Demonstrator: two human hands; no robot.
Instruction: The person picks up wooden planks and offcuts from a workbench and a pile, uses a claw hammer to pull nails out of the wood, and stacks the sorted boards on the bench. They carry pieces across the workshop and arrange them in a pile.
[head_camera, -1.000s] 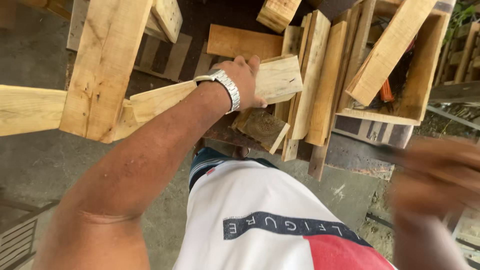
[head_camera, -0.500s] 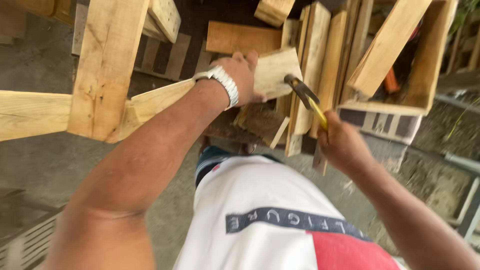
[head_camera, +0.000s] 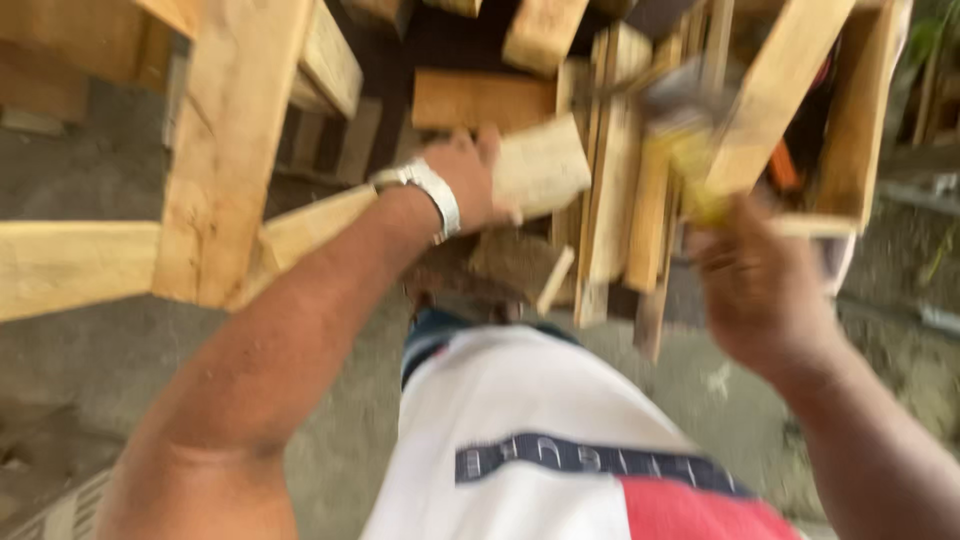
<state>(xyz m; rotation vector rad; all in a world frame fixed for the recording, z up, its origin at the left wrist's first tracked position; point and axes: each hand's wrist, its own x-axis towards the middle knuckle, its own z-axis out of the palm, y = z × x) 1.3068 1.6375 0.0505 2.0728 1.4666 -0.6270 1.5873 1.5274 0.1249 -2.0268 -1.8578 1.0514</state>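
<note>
My left hand (head_camera: 470, 180), with a silver watch on the wrist, grips the end of a pale wooden plank (head_camera: 545, 165) that runs left toward an upright wooden post (head_camera: 235, 140). My right hand (head_camera: 760, 290) is blurred by motion and holds a hammer with a yellow handle (head_camera: 690, 150), its head raised above and to the right of the plank's end. The hammer head is smeared and hard to make out.
A stack of upright wooden slats (head_camera: 620, 200) stands just behind the plank. A wooden crate (head_camera: 860, 120) sits at the right. Another beam (head_camera: 70, 265) reaches in from the left. Grey concrete floor (head_camera: 80, 390) lies below, and my white shirt fills the lower middle.
My right hand came in from the lower right with the hammer and has swung it up over the plank. My left hand has stayed on the plank's end.
</note>
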